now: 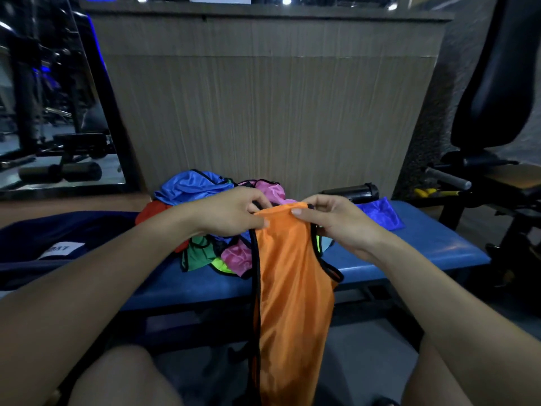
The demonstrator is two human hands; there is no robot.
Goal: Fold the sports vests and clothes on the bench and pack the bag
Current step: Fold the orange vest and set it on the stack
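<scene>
An orange sports vest (pixel 292 282) with black trim hangs down in front of the blue bench (pixel 409 247). My left hand (pixel 231 212) pinches its top edge on the left, and my right hand (pixel 336 221) pinches the same edge on the right. Behind my hands lies a heap of vests (pixel 210 253) in blue, pink, green, red and neon yellow. A folded blue cloth (pixel 380 215) rests on the bench at the right. A dark navy bag (pixel 58 238) with a white label sits at the left end.
A black bottle (pixel 354 191) lies at the back of the bench against a wooden panel (pixel 263 112). Gym equipment with a black pad (pixel 497 83) stands at the right. A mirror (pixel 44 98) is at the left. My knees show at the bottom.
</scene>
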